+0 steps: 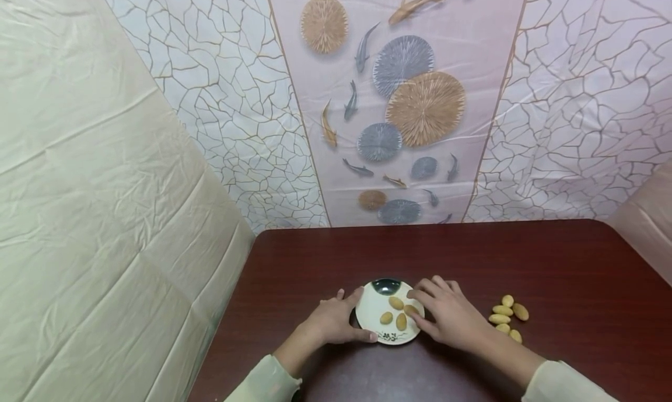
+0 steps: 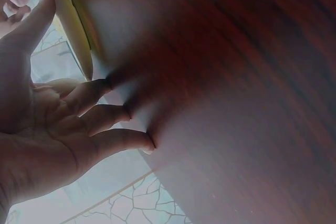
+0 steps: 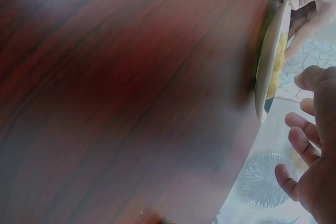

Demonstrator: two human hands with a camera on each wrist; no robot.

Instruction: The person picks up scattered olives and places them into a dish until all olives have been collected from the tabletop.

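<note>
A round white plate (image 1: pixel 370 313) with a dark green patch at its far rim and a small floral print at its near side lies on the table. Several small yellow-brown oval pieces (image 1: pixel 396 303) rest on it. My left hand (image 1: pixel 333 320) spans the plate's left side, thumb on the near rim and index finger at the far left. In the left wrist view, its other fingers (image 2: pixel 107 116) touch the tabletop. Over the plate's right edge hovers my right hand (image 1: pixel 448 314), fingers loosely bent and apart, thumb beside the rightmost piece. Nothing shows between those fingers in the right wrist view.
More yellow oval pieces (image 1: pixel 502 310) lie in a loose group on the dark red-brown table (image 1: pixel 315 250), right of my right hand. Patterned cloth (image 1: pixel 399 174) hangs behind the table, and pale creased cloth (image 1: pixel 105 186) runs along the left.
</note>
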